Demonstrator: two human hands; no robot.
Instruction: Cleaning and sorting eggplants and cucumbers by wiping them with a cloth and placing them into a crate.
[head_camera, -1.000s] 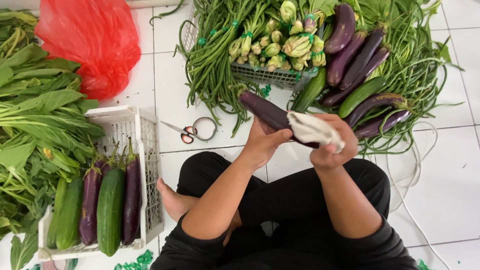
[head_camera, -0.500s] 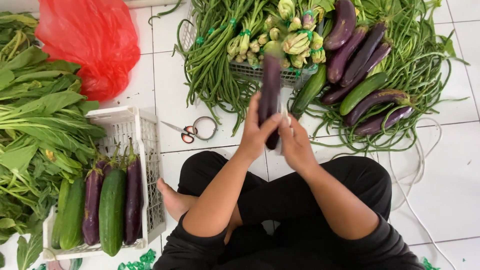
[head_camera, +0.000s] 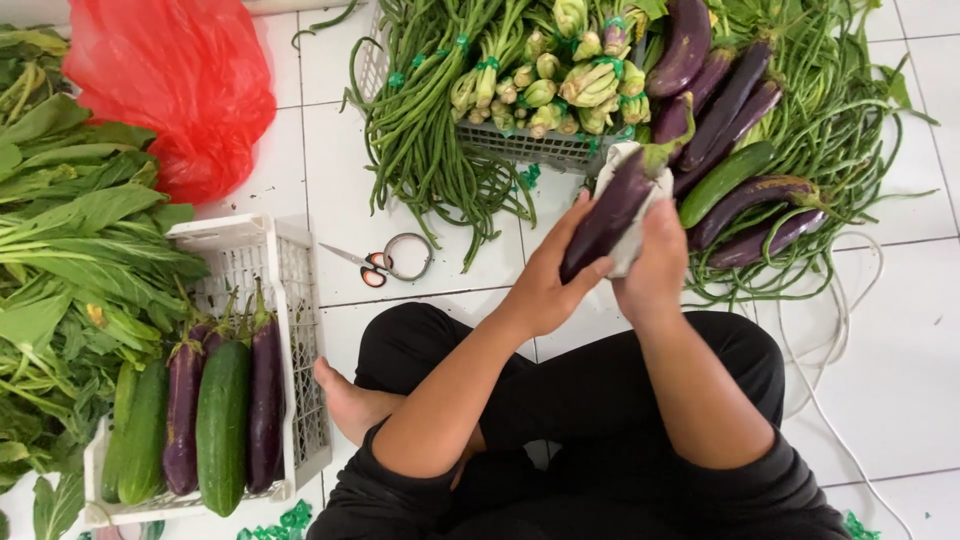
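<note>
A white tiled floor (head_camera: 905, 340) is seen. On it, scissors (head_camera: 385, 262) lie at centre, a white crate (head_camera: 285, 300) at eight o'clock, a red bag (head_camera: 170, 85) at eleven, long beans (head_camera: 420, 140) at twelve.

A long, glossy dark-purple eggplant (head_camera: 612, 212) with a green stem cap is lying tilted in the air above the white tiled floor, its stem end pointing up and away toward the heap of vegetables, its rounded tip pointing down toward the person's lap. A crumpled white cloth (head_camera: 634, 226) is wrapping against its right side and underside, showing behind the stem end and along the lower flank.
</note>
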